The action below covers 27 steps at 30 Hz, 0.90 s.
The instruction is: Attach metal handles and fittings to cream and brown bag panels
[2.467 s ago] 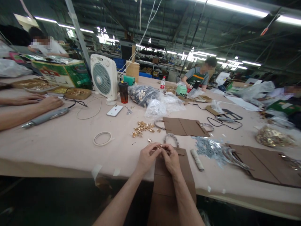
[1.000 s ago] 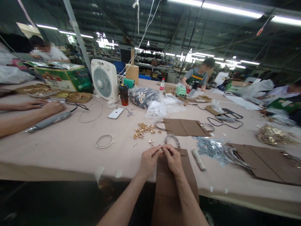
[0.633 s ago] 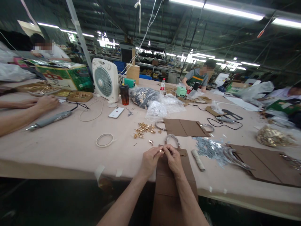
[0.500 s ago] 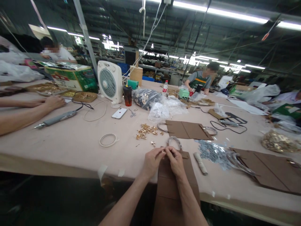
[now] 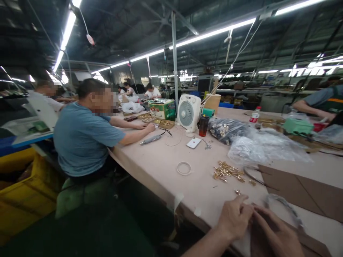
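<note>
At table edge, both hands on brown bag

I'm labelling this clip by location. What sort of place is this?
Probably a factory assembly hall: people sit along a long shared worktable, with a heap of small gold metal fittings, brown cut panels and strip lights overhead.

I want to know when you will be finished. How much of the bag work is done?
Done: one flat brown piece lies on the table with a handle loop on it. In hand: the left hand and right hand meet at the top of another brown piece, near its handle. Left: a pile of gold fittings lies unused, so more seems to remain.
</note>
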Available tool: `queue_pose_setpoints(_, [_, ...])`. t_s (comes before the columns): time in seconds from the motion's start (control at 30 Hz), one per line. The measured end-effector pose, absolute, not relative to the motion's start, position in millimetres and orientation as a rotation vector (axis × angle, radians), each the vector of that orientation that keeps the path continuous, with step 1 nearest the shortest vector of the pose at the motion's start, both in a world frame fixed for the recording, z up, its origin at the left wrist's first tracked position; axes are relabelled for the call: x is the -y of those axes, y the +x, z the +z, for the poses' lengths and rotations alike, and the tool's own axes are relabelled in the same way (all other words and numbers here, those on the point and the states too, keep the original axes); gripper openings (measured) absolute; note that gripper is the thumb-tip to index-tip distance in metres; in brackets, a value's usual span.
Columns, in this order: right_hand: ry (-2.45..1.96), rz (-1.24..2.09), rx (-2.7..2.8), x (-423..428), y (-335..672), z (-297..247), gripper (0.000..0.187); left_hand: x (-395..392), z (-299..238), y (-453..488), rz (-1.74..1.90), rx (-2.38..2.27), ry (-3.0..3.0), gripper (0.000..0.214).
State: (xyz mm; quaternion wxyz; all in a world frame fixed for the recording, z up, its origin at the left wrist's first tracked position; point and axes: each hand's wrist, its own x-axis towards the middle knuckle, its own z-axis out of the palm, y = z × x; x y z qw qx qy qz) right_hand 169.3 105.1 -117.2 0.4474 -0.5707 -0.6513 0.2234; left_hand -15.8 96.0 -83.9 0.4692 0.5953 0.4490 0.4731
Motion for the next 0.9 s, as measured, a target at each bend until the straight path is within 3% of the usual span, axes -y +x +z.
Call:
queue_pose_setpoints(0.23, [-1.28,0.51,1.844,-104,156,-119,0.05,-131,-55,-124,1.487,-1.709,1.701,0.04])
queue_pose_setpoints(0.4, [-1.205,0.415,1.981,-108,148,-123,0.041,-150,-65,-200,1.043,-2.09,2.001,0.043])
queue_pose_setpoints(0.73, [-1.272,0.232,1.992,-99,140,-111,0.022,-126,-79,-177,0.749,-1.758,2.242,0.03])
queue_pose_setpoints(0.9, [-1.267,0.262,1.961,-96,141,-105,0.027,-107,-72,-143,0.63,-1.489,2.391,0.028])
